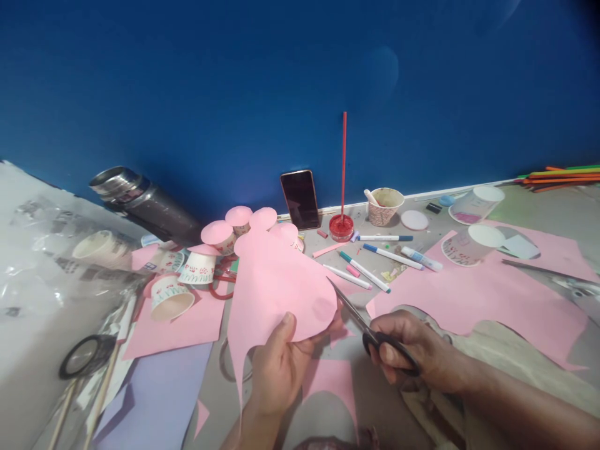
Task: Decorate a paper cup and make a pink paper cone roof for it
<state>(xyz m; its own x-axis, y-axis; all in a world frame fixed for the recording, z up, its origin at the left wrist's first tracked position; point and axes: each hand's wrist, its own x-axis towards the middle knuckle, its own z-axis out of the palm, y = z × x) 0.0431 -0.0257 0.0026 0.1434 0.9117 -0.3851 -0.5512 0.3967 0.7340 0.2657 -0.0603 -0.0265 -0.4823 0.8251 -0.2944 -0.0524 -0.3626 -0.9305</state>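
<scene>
My left hand [281, 369] grips a large piece of pink paper [276, 281] by its lower edge, thumb on top. The paper's right side is rounded, and a narrow strip hangs down at its left. My right hand [407, 347] is closed around the black handles of a pair of scissors [356, 315]. The blades point up and left, with their tips at the paper's right edge. Below the paper, a pink offcut [330, 381] with a curved cut-out lies on the table. Behind it stand several paper cups topped with pink discs [219, 232].
Several markers [394, 256] lie mid-table near a phone [300, 200], a red stick in a round base [341, 228] and a cup [385, 207]. A dark flask [150, 203] and black tape [87, 357] are at left. Pink sheets [501, 300] and cups [473, 245] are at right.
</scene>
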